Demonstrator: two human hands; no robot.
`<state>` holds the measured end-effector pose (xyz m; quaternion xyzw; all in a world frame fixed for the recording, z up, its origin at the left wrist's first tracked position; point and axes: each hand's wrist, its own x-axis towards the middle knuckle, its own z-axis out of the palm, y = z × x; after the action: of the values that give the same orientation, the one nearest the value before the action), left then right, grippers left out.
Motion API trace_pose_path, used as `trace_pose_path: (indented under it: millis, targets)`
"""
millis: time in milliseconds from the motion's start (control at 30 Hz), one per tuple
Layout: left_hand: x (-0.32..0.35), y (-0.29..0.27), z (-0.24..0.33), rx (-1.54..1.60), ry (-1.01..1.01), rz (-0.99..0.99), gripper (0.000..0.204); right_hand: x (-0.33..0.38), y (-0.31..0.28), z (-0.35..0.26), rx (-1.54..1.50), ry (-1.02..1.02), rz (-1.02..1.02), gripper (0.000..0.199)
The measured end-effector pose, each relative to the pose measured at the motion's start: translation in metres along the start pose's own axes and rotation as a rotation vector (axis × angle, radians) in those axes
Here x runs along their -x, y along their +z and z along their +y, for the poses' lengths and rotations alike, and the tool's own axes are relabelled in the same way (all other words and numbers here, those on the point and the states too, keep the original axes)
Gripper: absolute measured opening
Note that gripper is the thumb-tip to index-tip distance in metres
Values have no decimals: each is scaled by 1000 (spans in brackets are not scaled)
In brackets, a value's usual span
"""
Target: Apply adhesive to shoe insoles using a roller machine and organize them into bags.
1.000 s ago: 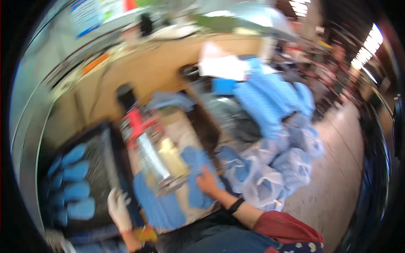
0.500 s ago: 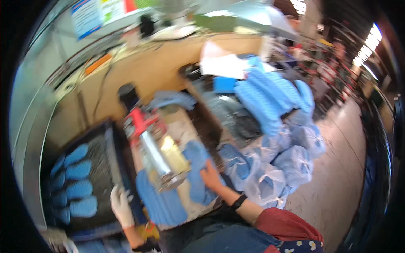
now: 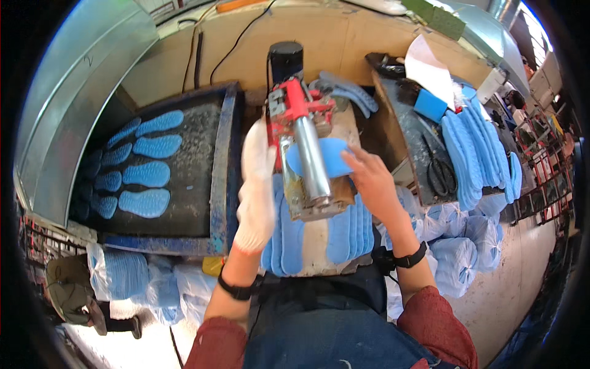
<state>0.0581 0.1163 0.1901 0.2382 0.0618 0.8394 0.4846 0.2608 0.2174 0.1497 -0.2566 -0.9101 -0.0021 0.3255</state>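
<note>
A red-bodied machine with a shiny steel roller (image 3: 309,161) stands on the bench in front of me. A blue shoe insole (image 3: 324,157) lies across the roller. My right hand (image 3: 369,179), bare, holds the insole's right end at the roller. My left hand (image 3: 256,184), in a white cotton glove, reaches along the machine's left side with its fingertips at the roller's upper end; what it grips is hidden. Under the machine, several blue insoles (image 3: 289,237) lie fanned on the bench top.
A dark tray (image 3: 203,160) at left carries several blue insoles (image 3: 147,175) in rows. Scissors (image 3: 437,175) lie on a grey side bench at right, beside stacked blue insoles (image 3: 470,154) and clear bags of them (image 3: 458,258). A metal hood (image 3: 74,104) curves at far left.
The view has swung down and closer over the machine. Both hands have risen from the bench's near edge to the roller, and a blue insole now lies across it.
</note>
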Motion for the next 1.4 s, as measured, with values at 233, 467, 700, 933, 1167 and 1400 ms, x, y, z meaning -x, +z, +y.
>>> trace_pose_path:
  millis: [233, 467, 700, 933, 1167, 1400]
  targets:
    - [-18, -79, -7, -1315, 198, -365, 55, 76, 18, -4, -774, 665, 507, 29]
    - [21, -116, 17, -1318, -169, -113, 61, 107, 131, -38, -932, 942, -364, 21]
    - [75, -53, 34, -192, -706, 511, 57, 130, 219, -43, -967, 790, 17, 49]
    - [63, -73, 86, -100, -216, 788, 50, 85, 152, -67, -999, 981, -184, 53]
    - [8, -163, 103, -373, 126, 884, 57, 81, 93, -32, -1283, 1090, 180, 40]
    - [45, -101, 105, -971, 128, 803, 44, 16, 15, 12, -163, 429, 154, 43]
